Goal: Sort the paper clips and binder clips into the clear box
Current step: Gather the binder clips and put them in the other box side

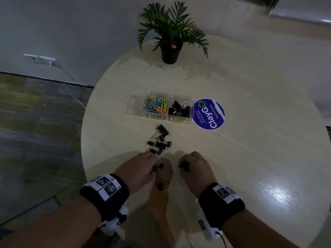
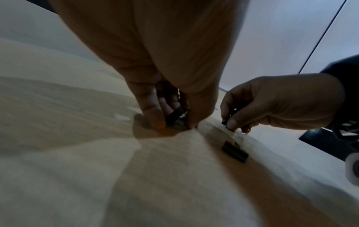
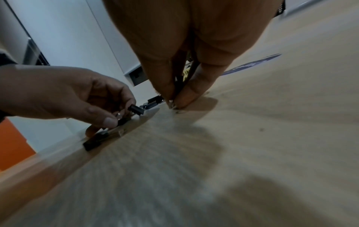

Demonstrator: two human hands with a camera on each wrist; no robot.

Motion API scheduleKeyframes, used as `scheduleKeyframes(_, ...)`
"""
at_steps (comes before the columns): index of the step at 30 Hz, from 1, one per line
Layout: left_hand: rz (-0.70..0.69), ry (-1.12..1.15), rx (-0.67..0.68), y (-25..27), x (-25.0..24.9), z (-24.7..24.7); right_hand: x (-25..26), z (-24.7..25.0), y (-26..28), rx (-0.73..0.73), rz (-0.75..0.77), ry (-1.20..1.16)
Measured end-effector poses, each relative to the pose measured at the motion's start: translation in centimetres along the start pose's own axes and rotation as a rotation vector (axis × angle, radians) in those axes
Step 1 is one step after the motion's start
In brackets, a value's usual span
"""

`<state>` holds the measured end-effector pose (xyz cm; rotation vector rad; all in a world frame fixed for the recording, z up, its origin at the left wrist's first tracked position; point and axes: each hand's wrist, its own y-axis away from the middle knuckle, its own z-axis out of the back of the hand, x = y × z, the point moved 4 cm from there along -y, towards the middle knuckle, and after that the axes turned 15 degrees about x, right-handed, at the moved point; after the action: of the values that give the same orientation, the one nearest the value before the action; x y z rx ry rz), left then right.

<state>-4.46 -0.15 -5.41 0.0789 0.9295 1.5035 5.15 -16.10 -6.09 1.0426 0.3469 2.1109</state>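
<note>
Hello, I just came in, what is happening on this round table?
A person is sorting clips into a clear box. The left hand pinches a small black binder clip, and the right hand pinches another. A pile of binder clips still lies loose on the table; one more lies between the wrists.

Both hands [image 1: 141, 169] [image 1: 194, 169] low, fingers curled, pinching.

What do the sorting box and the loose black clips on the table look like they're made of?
clear box: seemingly hard glossy plastic; its contents show through the walls.
binder clips: apparently black-coated metal bodies with bare silvery wire handles that glint.
table: pale wood-grain top, perhaps laminate; it reflects the light.
</note>
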Motion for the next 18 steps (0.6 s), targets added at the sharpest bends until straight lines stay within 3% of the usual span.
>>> scheduleKeyframes(11,0.052,-0.121,-0.048,-1.5,-0.7,0.9,-1.2,3.3,-0.8,-0.149,-0.047,-0.054)
scheduleKeyframes(15,0.101,0.181,-0.144,-1.7,0.6,1.8,-1.3,5.2,-1.2,-0.230,-0.053,-0.110)
scheduleKeyframes(18,0.158,0.474,-0.308,-2.1,0.8,4.6,-1.2,6.9,-1.5,-0.284,-0.062,-0.153)
